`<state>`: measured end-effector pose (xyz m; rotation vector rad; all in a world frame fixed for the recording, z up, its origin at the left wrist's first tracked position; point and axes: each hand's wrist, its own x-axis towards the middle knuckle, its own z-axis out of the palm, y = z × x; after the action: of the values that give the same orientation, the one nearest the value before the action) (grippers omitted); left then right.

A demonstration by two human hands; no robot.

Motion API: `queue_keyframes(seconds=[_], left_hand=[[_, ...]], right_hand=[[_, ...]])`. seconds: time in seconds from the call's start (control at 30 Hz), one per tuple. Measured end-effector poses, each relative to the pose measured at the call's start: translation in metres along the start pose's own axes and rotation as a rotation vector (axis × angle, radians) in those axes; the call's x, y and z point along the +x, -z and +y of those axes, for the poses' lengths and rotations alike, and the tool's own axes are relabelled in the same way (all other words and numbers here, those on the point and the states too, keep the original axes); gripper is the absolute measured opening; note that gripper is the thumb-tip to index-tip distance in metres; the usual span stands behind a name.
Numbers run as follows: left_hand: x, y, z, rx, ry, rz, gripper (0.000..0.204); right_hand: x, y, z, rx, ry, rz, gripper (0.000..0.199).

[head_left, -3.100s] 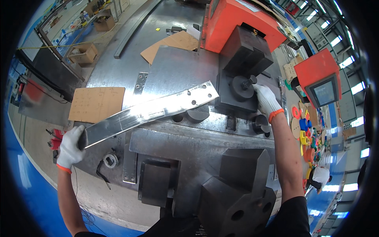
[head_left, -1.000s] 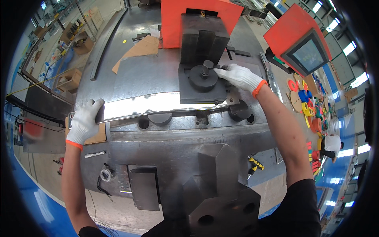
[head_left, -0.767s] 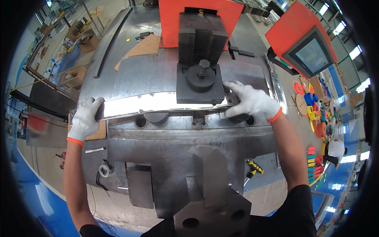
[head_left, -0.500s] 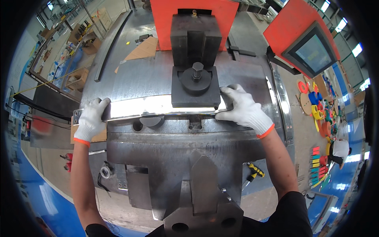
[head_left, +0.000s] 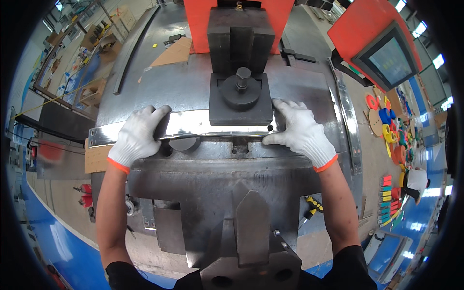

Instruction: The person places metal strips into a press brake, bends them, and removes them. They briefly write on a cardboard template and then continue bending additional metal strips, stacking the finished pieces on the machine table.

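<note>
A long, shiny flat metal bar (head_left: 186, 123) lies across the machine bed and passes in front of or under a dark press block (head_left: 240, 115); I cannot tell which. My left hand (head_left: 139, 133), in a white knit glove with an orange cuff, is closed over the bar left of the block, thumb toward the middle. Beyond it the bar's left end shows small holes. At the right end, close beside the block, my gloved right hand (head_left: 300, 128) grips the bar between thumb and fingers. A large bolt (head_left: 242, 79) stands on the block.
Behind the block rises a red machine frame (head_left: 285, 24). A screen in a red housing (head_left: 389, 57) hangs at the right. Nearer me stands a pointed dark metal upright (head_left: 253, 227). A yellow-and-black screwdriver (head_left: 314, 207) and a cardboard piece (head_left: 174, 52) lie around the bed.
My left hand has slid right along the bar, away from its left end, which is now uncovered. My right hand stays at the right end. The view has shifted slightly.
</note>
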<state>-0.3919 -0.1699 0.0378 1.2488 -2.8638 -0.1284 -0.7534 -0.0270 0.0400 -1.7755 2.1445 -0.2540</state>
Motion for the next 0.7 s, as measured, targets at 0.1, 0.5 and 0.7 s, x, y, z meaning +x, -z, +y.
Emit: queue_keyframes(seconds=[0.1, 0.5, 0.7], left_hand=[[0.002, 0.001, -0.001, 0.022, -0.001, -0.04, 0.062], [0.002, -0.005, -0.011, 0.029, 0.0, 0.055, 0.059], [-0.014, -0.01, -0.005, 0.024, 0.066, 0.059, 0.062]], right_hand=[[0.001, -0.004, 0.007, -0.033, 0.028, 0.06, 0.095], [-0.013, 0.0, -0.006, -0.048, -0.099, 0.07, 0.092], [-0.014, 0.024, 0.017, 0.28, 0.007, -0.099, 0.087]])
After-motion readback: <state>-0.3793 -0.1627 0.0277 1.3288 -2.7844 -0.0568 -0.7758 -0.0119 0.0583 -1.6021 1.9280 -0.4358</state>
